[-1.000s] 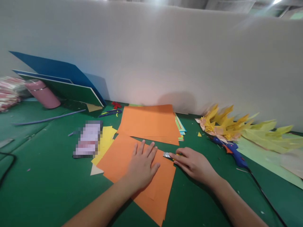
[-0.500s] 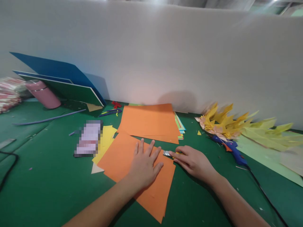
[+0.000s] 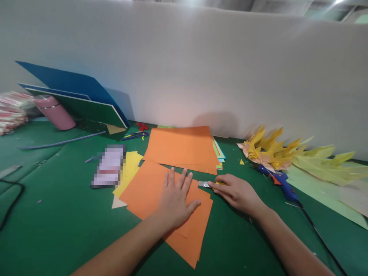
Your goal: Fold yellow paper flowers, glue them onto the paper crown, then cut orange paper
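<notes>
Fingers spread, my left hand [image 3: 176, 199] lies flat on overlapping sheets of orange paper [image 3: 143, 189] in front of me. My right hand [image 3: 235, 193] grips a yellow-handled utility knife [image 3: 204, 184], whose metal blade points left at the upper right edge of the sheets. Most of the knife's handle is hidden in the fingers. Behind my hands lies another stack of orange paper [image 3: 181, 145], with coloured sheets showing beneath it.
On the left are a phone [image 3: 109, 166] on yellow paper [image 3: 129, 172], a pink bottle [image 3: 56, 113] and leaning blue and green boards [image 3: 71, 86]. At right, a blue glue gun [image 3: 283, 184] with a black cord lies near yellow paper leaves [image 3: 267, 149].
My right hand and the knife have shifted slightly, and more of the blade shows. My left thumb has spread outward a little. The paper edge beneath my left palm looks more distinct.
</notes>
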`<state>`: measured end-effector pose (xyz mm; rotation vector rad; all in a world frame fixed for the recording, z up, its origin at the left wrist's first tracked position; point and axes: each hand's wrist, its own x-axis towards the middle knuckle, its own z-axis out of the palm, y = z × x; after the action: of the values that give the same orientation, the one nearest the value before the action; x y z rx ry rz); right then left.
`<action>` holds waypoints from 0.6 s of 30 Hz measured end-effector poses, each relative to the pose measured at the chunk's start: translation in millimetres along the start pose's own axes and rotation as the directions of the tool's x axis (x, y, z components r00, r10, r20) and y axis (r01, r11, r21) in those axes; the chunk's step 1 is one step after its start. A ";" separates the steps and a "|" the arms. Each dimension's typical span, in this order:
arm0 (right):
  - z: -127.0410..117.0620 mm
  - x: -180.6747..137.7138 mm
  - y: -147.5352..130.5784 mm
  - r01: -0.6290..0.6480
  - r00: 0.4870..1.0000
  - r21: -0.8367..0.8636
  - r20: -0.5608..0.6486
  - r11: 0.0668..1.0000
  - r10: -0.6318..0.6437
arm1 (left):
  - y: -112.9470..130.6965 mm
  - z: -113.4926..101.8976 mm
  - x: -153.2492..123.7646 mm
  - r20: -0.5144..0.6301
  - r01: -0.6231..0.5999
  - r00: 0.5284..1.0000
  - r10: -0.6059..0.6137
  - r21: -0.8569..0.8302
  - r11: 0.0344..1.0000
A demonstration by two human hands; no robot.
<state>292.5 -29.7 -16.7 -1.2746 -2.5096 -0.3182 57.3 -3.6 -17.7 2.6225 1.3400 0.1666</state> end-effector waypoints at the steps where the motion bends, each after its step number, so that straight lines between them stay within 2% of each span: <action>1: 0.4 0.5 0.1 0.004 1.000 -0.003 -0.004 1.000 -0.004 | 0.5 -0.3 0.4 0.005 0.009 1.000 -0.009 -0.001 1.000; 8: 3.6 5.2 0.4 0.008 1.000 0.026 -0.024 1.000 -0.007 | -0.1 1.8 0.3 -0.027 0.017 0.999 -0.017 0.002 1.000; 13: 0.4 -0.1 4.0 -0.002 1.000 0.071 -0.011 0.997 0.003 | -1.3 3.3 0.3 -0.001 0.021 1.000 -0.021 0.021 1.000; 18: -0.6 -3.6 3.4 0.012 1.000 0.084 0.009 0.996 -0.013 | -4.1 10.3 2.7 -0.069 -0.007 0.998 0.012 0.072 0.997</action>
<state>297.4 -30.6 -17.2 -1.2319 -2.5119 -0.2072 57.6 -0.4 -28.6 2.7056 1.3811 0.2176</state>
